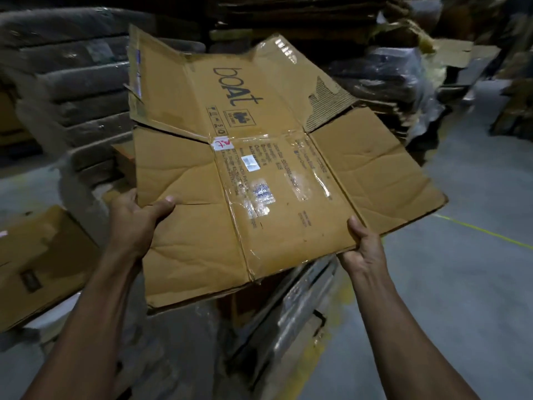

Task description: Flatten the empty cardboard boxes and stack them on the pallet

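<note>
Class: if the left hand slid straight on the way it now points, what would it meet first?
The left hand already grips the flattened box, thumb on top. It points up-right across the panel, so it would probably rub along that cardboard first; depth beyond is unclear.

tan cardboard box (277, 180) with black print, grey floor (461, 255)

A flattened brown cardboard box (259, 168) is lying spread open in the air, tilting slightly down toward its near edge; its flaps are fanning outward at every side, creased and dented; dark "boAt" lettering is showing on the far panel; clear tape is glinting along the middle panel, over printed text, a small barcode sticker and a white tag with red marks; the far right flap is torn, its corrugation showing.
</note>
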Motion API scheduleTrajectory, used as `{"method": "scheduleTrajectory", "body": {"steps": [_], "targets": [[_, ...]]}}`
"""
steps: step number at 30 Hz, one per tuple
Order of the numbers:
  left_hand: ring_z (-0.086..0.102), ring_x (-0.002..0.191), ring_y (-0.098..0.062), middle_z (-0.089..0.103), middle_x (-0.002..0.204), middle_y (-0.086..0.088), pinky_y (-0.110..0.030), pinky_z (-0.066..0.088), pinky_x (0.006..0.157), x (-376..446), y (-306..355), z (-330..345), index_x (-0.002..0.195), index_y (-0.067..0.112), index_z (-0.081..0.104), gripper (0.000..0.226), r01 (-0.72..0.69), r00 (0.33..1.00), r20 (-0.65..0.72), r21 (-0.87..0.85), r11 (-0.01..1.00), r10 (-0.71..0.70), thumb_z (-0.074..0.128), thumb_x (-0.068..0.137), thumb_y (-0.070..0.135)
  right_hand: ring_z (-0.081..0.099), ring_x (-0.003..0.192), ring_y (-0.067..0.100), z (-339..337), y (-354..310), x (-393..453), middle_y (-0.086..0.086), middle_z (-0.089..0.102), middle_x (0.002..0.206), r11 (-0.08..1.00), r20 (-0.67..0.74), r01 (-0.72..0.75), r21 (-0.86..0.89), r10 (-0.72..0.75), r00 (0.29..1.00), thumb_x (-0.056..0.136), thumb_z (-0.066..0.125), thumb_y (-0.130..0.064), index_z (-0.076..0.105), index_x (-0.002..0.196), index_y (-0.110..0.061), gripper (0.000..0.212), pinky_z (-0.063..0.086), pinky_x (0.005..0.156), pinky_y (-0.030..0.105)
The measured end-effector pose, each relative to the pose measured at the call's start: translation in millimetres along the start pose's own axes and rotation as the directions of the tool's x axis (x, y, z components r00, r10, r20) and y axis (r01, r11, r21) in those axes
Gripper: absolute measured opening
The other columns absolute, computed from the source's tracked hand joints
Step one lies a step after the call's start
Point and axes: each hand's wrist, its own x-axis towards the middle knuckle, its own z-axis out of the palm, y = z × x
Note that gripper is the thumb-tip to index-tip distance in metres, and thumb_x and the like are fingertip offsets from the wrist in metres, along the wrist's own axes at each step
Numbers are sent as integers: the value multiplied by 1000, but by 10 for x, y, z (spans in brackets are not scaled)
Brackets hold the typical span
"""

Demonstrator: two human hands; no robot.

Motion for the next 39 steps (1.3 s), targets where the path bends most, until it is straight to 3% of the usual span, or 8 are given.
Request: {"method": "scheduleTrajectory", "body": {"steps": [7,9,16,21,28,31,35,39], "targets": [[61,68,-6,63,100,-7,-7,44,51,707,-259,558,121,1,61,32,68,977,-207,101,993,-46,68,90,2,71,87,30,614,-51,1375,16,73,97,977,-41,-140,-159,135,990,88,67,0,61,118,-8,31,60,55,46],[59,78,-18,61,106,-9,-9,40,47,864,-372,727,122,2,60,31,137,959,-264,99,986,-107,66,92,5,72,85,31,723,-11,1711,16,75,91,955,-44,-190,-228,184,982,91,66,-5,66,110,-6,18,60,58,47],[60,113,-38,62,128,-21,-49,49,100,1046,-1391,1102,131,-2,54,51,533,823,-308,129,836,-477,72,91,23,70,94,38,611,379,2637,19,70,111,787,-194,-378,-488,325,926,91,68,-12,60,121,-7,32,59,81,55],[65,102,-35,68,115,-16,-52,53,94,1058,-1572,1231,119,4,64,41,571,776,-382,89,816,-501,71,91,34,71,89,32,648,494,2886,15,70,108,821,-213,-309,-480,232,949,85,71,-6,55,132,-10,50,62,65,44],[66,98,-33,69,109,-13,-50,56,90,1484,-1397,1356,109,6,65,33,524,753,-471,7,852,-459,72,89,32,48,129,27,1135,446,2997,12,42,147,803,-86,-35,-595,-20,996,91,63,-4,13,157,-17,84,41,110,41],[63,104,-33,65,116,-13,-46,54,92,1679,-1422,1443,119,7,57,36,560,740,-466,27,828,-485,67,92,29,33,139,32,1289,434,3191,15,20,159,597,-58,-34,-801,-21,998,92,66,-17,4,158,-14,91,34,115,43],[26,144,-37,19,160,-13,-47,30,116,1729,-1562,1542,156,14,16,82,663,748,-291,369,651,-597,62,95,43,16,148,40,1085,529,3366,17,4,165,-16,-99,-98,-995,126,987,93,59,-51,-3,159,-5,101,23,120,53],[-12,152,-30,-15,166,-2,-54,3,120,1525,-1553,1711,159,30,9,83,367,896,-152,782,503,-417,47,94,65,-13,153,33,862,591,3305,15,-21,165,-272,320,327,-905,71,945,96,50,-60,-8,159,-17,95,0,122,51]]}}
